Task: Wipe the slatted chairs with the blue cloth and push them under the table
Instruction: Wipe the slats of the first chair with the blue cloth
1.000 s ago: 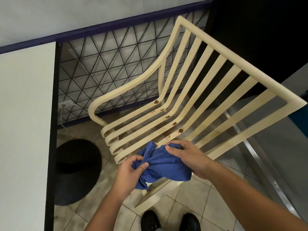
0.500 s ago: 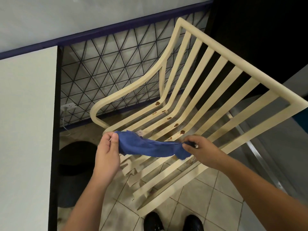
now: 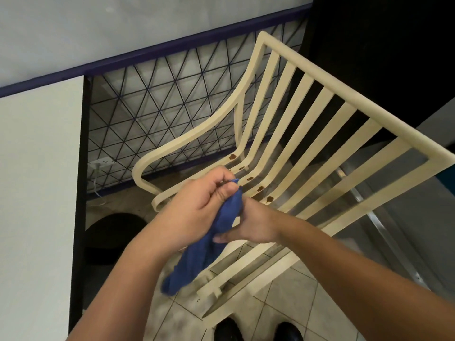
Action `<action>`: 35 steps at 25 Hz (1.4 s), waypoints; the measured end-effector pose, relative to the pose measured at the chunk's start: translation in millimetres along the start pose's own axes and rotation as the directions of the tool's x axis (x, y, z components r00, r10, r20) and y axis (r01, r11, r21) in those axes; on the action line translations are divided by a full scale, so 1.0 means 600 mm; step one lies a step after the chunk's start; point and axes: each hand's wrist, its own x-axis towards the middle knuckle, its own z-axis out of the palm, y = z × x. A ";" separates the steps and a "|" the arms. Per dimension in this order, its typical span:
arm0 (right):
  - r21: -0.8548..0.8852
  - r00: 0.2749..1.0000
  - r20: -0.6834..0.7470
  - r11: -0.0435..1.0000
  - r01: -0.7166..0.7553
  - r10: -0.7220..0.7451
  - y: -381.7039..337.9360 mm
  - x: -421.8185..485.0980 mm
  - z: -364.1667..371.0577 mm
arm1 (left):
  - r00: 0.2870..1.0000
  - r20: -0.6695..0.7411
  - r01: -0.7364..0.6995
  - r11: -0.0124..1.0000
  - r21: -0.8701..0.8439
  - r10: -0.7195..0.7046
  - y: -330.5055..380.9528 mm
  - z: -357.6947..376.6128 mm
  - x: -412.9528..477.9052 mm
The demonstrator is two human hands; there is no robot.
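**A:** What do the fingers have hold of?

**B:** On the left hand [image 3: 197, 207], the fingers [image 3: 225, 191] are curled, pinching the top end of the blue cloth [image 3: 197, 262]. The right hand [image 3: 253, 225] is just beside it, and its fingers [image 3: 222, 239] close round the cloth's middle (mostly hidden by fabric). The rest hangs loose below both hands.

**A:** Where is that, against the chair?

**B:** Over the seat of the cream slatted chair [image 3: 357, 100], near the brown spots [image 3: 261, 188] where the slats bend. I can't tell whether the cloth touches the slats.

**A:** And the edges round it?

**B:** The seat's curled front faces the desk [image 3: 37, 193]. There is open tiled floor [image 3: 283, 303] between it and the desk's dark edge, with a round black base [image 3: 110, 235] lying there. A triangular mesh panel [image 3: 160, 107] stands behind the chair's arm. The near side rail lies just above two black shoes [image 3: 229, 331].
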 end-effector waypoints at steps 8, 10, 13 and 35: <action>-0.114 0.997 0.007 0.990 -0.077 0.078 0.017 -0.026 -0.043 | 0.908 0.067 0.331 0.806 0.491 -0.413 -0.049 -0.046 0.012; -0.136 0.996 0.001 0.987 -0.088 0.089 0.020 -0.031 -0.046 | 0.862 0.238 0.327 0.849 0.415 -0.448 -0.063 -0.049 0.009; -0.135 0.995 0.042 0.987 -0.084 0.091 0.019 -0.035 -0.053 | 0.857 0.367 0.241 0.911 0.334 -0.361 -0.068 -0.050 0.009; 0.421 0.939 -0.185 0.887 -0.192 0.291 0.073 -0.033 -0.036 | 0.675 0.133 0.627 0.469 -0.622 -0.726 -0.137 0.146 -0.004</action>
